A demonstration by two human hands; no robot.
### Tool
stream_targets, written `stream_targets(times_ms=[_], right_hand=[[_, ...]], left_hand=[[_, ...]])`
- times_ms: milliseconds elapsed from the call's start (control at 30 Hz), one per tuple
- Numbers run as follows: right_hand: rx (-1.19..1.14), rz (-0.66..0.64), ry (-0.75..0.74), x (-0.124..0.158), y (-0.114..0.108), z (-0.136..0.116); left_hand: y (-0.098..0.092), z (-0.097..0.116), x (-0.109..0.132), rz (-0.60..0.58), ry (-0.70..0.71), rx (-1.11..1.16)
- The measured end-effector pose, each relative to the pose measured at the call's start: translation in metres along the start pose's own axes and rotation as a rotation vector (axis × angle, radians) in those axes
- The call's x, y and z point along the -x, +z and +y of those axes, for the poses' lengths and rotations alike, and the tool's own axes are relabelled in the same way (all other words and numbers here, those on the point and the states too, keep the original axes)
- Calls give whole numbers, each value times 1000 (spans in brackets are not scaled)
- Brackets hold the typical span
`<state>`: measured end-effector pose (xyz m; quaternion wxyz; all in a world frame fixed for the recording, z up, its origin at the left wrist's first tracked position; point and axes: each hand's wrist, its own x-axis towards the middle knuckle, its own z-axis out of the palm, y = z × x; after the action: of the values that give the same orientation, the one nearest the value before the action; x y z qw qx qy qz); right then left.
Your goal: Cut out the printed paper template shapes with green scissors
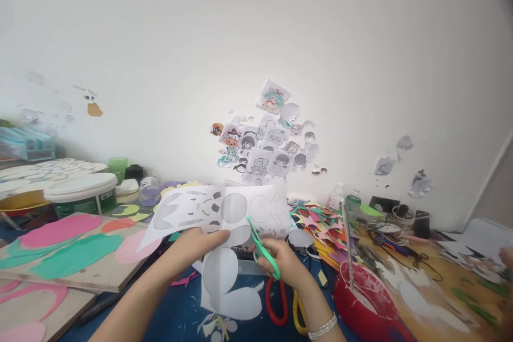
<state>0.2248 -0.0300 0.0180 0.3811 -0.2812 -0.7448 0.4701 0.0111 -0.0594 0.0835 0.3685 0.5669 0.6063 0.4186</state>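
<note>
A white paper sheet printed with grey ovals and curved shapes is raised in front of me. My left hand grips its lower edge, thumb across the front. Green-handled scissors are in my right hand, their tips against the sheet near a grey circle. Below the left hand hangs a part of paper with rounded shapes; I cannot tell whether it joins the sheet. Red handles and yellow handles show on the blue surface beneath the right wrist.
Boards with pink and green cutouts stand left, by a lidded bucket. At the right are a red pot holding a stick, coloured paper scraps and cables. Another person's blurred hand shows at the right edge.
</note>
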Motion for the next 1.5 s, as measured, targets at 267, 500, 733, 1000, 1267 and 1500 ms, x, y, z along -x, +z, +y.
stream_targets(times_ms=[267,500,733,1000,1267,1500], right_hand=[[-15,-118,64,3,-6,2],[57,-217,139,7,-12,-3],[72,-268,169,6,-14,-3],[-139,-87,-43,0,-5,3],[-204,77,-117,-12,8,12],[-223,134,-166,-20,12,24]], left_hand=[[-10,1,3,-101,-20,-85],[-16,-7,-2,-217,-8,-67],[-19,-12,-5,-233,-20,-81],[-22,-37,-26,-682,411,406],[-8,-36,-21,-981,453,304],[46,-30,-28,-147,620,11]])
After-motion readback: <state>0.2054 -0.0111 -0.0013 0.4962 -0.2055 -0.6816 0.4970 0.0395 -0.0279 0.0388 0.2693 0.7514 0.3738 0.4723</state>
